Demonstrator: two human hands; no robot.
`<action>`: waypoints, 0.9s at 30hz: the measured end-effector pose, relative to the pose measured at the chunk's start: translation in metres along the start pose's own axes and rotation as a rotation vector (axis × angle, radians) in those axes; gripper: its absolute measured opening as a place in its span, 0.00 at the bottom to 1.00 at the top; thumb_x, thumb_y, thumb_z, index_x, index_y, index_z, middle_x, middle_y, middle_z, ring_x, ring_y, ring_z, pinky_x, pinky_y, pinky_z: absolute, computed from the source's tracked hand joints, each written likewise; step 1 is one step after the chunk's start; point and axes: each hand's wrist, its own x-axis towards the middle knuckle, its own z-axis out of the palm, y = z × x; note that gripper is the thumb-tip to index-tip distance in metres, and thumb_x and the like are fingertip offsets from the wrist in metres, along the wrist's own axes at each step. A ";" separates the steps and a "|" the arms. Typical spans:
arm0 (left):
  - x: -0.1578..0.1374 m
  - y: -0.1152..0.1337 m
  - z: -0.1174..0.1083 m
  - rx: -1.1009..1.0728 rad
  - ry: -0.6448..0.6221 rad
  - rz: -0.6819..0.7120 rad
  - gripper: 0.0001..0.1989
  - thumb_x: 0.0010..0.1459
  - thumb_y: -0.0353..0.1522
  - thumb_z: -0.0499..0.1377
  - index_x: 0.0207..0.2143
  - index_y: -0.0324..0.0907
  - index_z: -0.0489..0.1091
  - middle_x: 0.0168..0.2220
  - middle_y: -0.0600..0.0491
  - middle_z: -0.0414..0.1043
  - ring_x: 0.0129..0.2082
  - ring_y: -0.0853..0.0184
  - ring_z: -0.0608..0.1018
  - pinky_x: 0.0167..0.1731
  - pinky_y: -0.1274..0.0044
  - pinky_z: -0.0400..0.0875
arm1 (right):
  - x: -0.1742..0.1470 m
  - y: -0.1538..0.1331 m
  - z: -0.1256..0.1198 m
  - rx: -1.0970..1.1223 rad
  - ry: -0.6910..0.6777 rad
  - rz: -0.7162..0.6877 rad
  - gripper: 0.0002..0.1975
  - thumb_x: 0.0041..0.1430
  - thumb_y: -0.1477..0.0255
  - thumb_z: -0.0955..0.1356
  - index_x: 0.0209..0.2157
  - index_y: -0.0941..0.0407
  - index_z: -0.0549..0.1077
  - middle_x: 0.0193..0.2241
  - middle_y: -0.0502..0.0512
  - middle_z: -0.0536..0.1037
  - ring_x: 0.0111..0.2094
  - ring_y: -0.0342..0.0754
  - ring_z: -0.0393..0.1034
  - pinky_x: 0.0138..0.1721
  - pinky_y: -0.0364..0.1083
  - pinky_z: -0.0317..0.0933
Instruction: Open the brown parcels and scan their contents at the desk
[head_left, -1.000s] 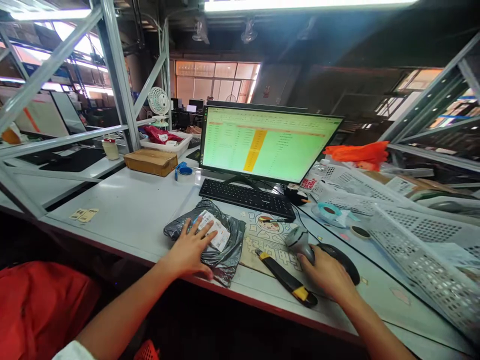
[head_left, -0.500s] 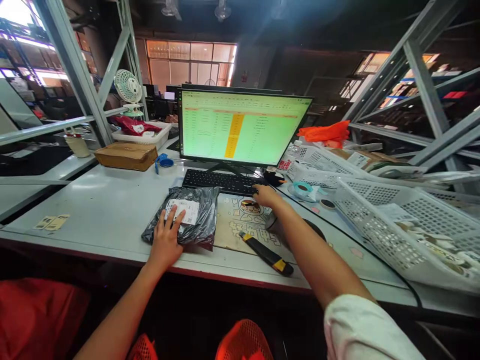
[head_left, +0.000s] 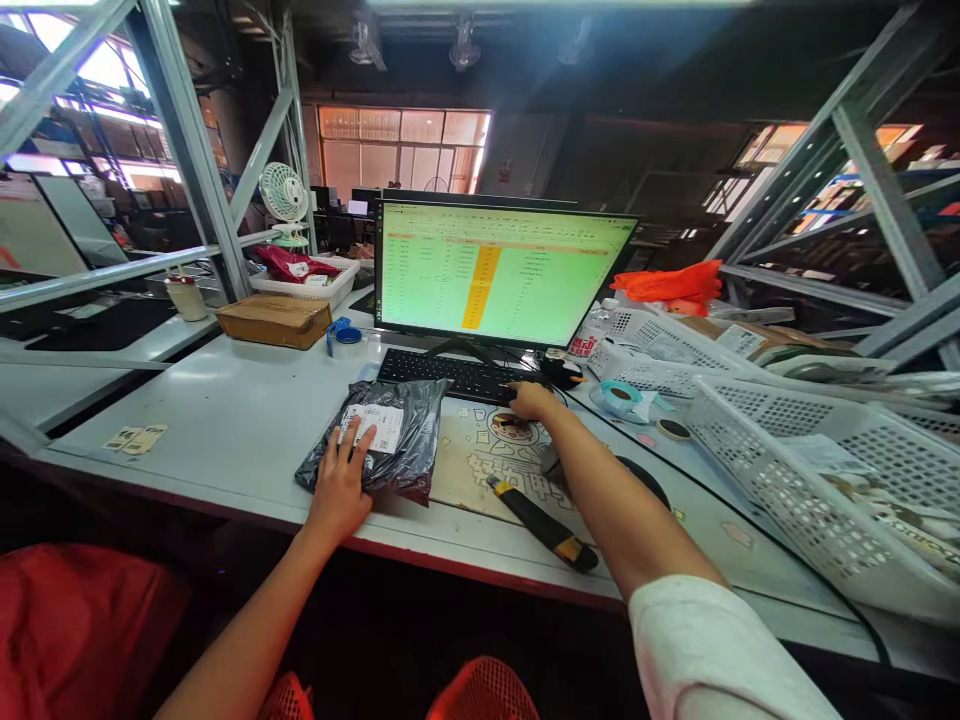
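The pale tabletop (head_left: 247, 400) filled the foreground, bare at its left but for two small tan cards (head_left: 135, 438), in a dim room with metal frames (head_left: 169, 130) at both sides and a window (head_left: 405, 145) at the back. One monitor (head_left: 495, 270) showed a green sheet with an orange column; one keyboard (head_left: 450, 378) lay before it. One dark plastic bag (head_left: 412, 425) with a white label (head_left: 388, 424) lay in front of the keyboard, near the tabletop's front edge, touching a printed mat (head_left: 457, 470). The left hand (head_left: 341, 490) rested on the bag, its grip wide, fingers spread over the label. The right hand (head_left: 534, 400) touched the keyboard's right end; how far its grip was closed I cannot tell. One black-and-yellow knife (head_left: 538, 520) lay slantwise, partly on the mat. There were three tape rolls: a blue one (head_left: 346, 338) left of the monitor, a teal one (head_left: 621, 394) and a small dark-edged one (head_left: 673, 429) on the right. Left of the monitor, a white tray (head_left: 343, 288) held a red bundle (head_left: 289, 262), behind one closed brown box (head_left: 274, 322). On the right, the near white basket (head_left: 757, 480) held clear plastic and pale packets (head_left: 900, 535); another basket (head_left: 660, 378) behind it held crumpled clear plastic.
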 end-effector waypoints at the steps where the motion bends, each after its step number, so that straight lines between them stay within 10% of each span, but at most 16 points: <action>1: 0.000 0.000 0.000 -0.003 0.004 0.003 0.53 0.48 0.17 0.55 0.75 0.52 0.46 0.77 0.51 0.42 0.75 0.43 0.49 0.70 0.48 0.58 | -0.002 0.001 0.000 0.002 0.010 0.009 0.25 0.71 0.59 0.68 0.63 0.57 0.70 0.59 0.65 0.73 0.58 0.57 0.71 0.60 0.60 0.65; 11: -0.001 -0.004 -0.009 -0.229 0.145 -0.042 0.40 0.57 0.22 0.54 0.72 0.46 0.55 0.75 0.48 0.51 0.74 0.53 0.56 0.73 0.58 0.55 | -0.036 0.027 -0.015 0.129 0.210 -0.023 0.24 0.65 0.69 0.67 0.61 0.60 0.74 0.54 0.67 0.79 0.54 0.59 0.75 0.55 0.51 0.66; 15: 0.004 -0.031 -0.018 -0.531 0.424 -0.518 0.24 0.67 0.43 0.54 0.56 0.36 0.73 0.56 0.38 0.77 0.62 0.48 0.75 0.64 0.61 0.69 | -0.080 0.087 -0.021 0.168 0.368 0.021 0.27 0.66 0.70 0.63 0.64 0.64 0.71 0.54 0.70 0.78 0.54 0.61 0.74 0.58 0.55 0.65; 20: 0.017 -0.057 -0.018 -0.849 0.467 -0.890 0.26 0.66 0.49 0.56 0.49 0.34 0.76 0.54 0.38 0.79 0.61 0.48 0.76 0.65 0.59 0.67 | -0.126 0.166 0.047 0.314 0.472 -0.005 0.29 0.61 0.60 0.64 0.58 0.62 0.75 0.59 0.69 0.75 0.63 0.63 0.67 0.66 0.59 0.60; 27: 0.016 -0.060 -0.007 -0.906 0.157 -0.758 0.25 0.67 0.47 0.58 0.51 0.35 0.78 0.53 0.41 0.80 0.63 0.51 0.74 0.68 0.62 0.62 | -0.116 0.201 0.117 0.546 0.647 -0.050 0.38 0.52 0.44 0.66 0.54 0.56 0.78 0.54 0.65 0.78 0.58 0.64 0.72 0.64 0.61 0.63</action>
